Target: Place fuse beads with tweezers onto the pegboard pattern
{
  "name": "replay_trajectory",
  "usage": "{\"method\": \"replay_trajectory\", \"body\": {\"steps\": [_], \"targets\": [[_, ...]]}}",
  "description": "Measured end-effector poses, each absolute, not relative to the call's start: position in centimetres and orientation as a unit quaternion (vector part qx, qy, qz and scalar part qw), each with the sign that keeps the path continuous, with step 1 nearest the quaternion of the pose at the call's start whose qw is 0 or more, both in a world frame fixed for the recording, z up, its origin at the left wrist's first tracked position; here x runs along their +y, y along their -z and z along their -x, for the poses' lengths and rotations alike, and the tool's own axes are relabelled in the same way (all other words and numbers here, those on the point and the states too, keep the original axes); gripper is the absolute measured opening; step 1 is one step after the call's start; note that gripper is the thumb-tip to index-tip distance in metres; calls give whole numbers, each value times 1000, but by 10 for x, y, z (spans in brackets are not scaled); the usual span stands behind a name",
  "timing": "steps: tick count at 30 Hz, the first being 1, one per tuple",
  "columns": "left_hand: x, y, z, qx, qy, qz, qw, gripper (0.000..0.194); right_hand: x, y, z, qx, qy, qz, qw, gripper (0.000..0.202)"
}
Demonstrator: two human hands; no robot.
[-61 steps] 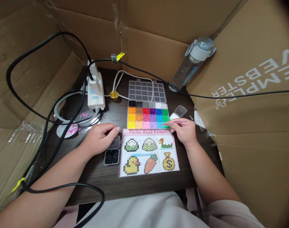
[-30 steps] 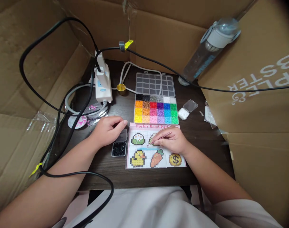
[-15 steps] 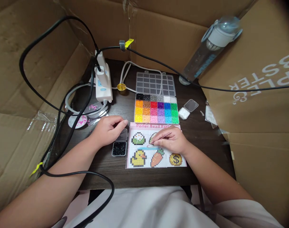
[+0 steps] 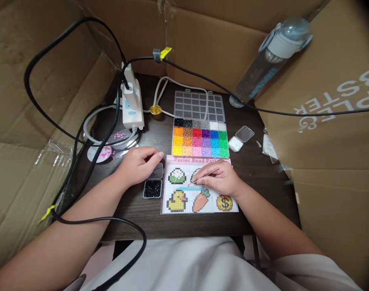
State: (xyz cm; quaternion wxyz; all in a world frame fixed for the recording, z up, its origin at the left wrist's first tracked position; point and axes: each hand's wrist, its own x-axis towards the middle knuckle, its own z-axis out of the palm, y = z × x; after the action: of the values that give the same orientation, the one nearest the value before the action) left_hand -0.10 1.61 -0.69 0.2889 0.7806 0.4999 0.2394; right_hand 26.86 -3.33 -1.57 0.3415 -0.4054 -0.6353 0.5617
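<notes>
So from where I'm standing, the right hand (image 4: 222, 176) is pinching a pair of slim, pinkish tweezers (image 4: 206, 176) between thumb and fingers, tips down near the blue strip (image 4: 186, 188) on the pattern sheet (image 4: 178, 160). Can't tell if there's a bead in the tips. The left hand (image 4: 142, 163) is loosely curled by the lid of the black bead case (image 4: 152, 197); can't tell if its fingertips meet or hide anything.

Tweezers like that should be super light, springy and a bit slick, I reckon. Stiff along the arms, but the fine tips probably bend if you lean on them. I'd grab them around the middle, easy squeeze, since too much force might ping a bead across the bench (image 4: 178, 224).

Compared with two seconds ago: the right hand and tweezers were up at the bead box (image 4: 199, 157), around the blues and greens. Now they're over the sheet, covering part of the top-middle picture. Left hand's barely changed.
</notes>
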Motion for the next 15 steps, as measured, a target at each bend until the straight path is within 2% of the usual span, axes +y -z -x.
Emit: {"method": "replay_trajectory", "body": {"steps": [15], "targets": [[16,5,2,498,-237,-782,290,42,-33,14,-269,-640,-559,403,341,5]]}}
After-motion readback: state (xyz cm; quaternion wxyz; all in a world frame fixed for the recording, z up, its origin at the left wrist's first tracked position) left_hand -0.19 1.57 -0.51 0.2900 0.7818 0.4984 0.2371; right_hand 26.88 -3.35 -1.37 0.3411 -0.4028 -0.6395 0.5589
